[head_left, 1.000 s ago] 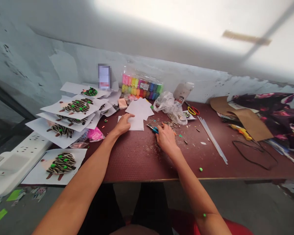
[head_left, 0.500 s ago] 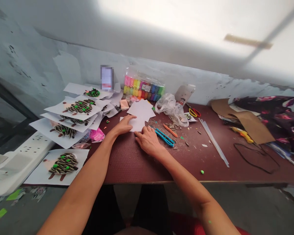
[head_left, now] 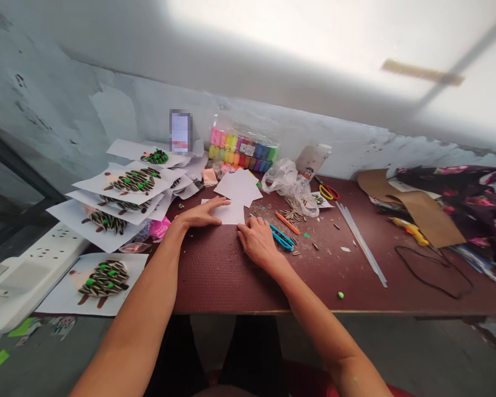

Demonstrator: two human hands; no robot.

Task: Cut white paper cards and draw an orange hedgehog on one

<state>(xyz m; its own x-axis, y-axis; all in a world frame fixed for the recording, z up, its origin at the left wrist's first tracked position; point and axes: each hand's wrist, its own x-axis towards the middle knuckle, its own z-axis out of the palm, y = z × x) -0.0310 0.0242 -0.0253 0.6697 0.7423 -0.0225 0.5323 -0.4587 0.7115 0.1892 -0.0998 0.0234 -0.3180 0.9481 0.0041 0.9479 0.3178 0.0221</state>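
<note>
My left hand (head_left: 206,213) lies on the left part of a white paper sheet (head_left: 233,214), its fingers stretched out and the thumb apart. Beside the sheet's lower right corner, my right hand (head_left: 257,238) rests on the table with its fingers loosely bent and slightly apart; I see nothing held in it. A blue craft tool (head_left: 282,238), its kind unclear, lies just right of those fingers, partly hidden by them. More white paper (head_left: 240,186) overlaps at angles behind the sheet. An orange pen-like stick (head_left: 287,223) and scattered sunflower seeds (head_left: 292,214) are farther right.
Stacked hedgehog pictures (head_left: 134,181) and a power strip (head_left: 37,273) stand left. Coloured clay (head_left: 243,149), a plastic bag (head_left: 291,184) and a white bottle (head_left: 314,160) line the back. Scissors (head_left: 328,191), clear glue sticks (head_left: 361,242) and a yellow glue gun (head_left: 411,230) lie right.
My right hand has slid a little to the right, off the paper's lower edge. My left fingers have stretched out farther across the sheet.
</note>
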